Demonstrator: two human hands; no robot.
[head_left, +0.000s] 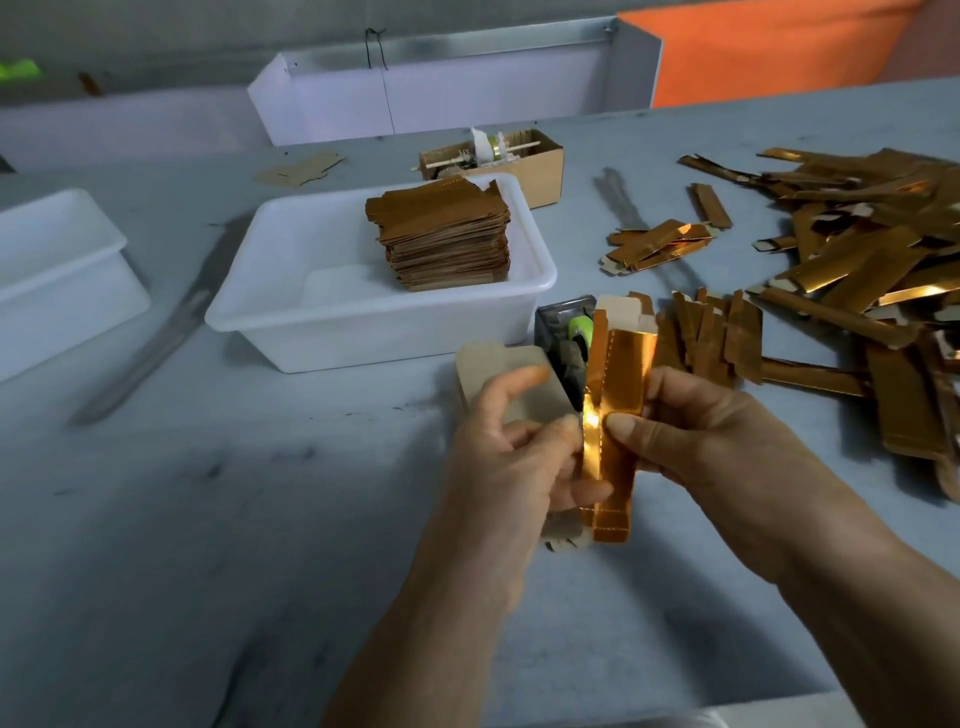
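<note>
The grey bench (182, 493) fills the view. On its right side sprawls a loose pile (857, 270) of gold cartons. A white tub (291, 322) sits at centre with a stack (444, 234) of flat gold blanks in its far right corner, and a second tub (57, 270) lies at the left edge. Behind the centre tub stands a cardboard box (540, 166) of small parts. A dispenser (563, 332) with a green roll sits just in front of the tub. Above the bench, in front of the dispenser, both hands hold one gold carton (618, 384) upright. The left hand (504, 467) pinches its left edge between thumb and curled fingers. The right hand (711, 436) grips its right side, thumb pressed on the gold face. A pale card panel (519, 384) shows behind the left fingers; I cannot tell if it belongs to the carton.
</note>
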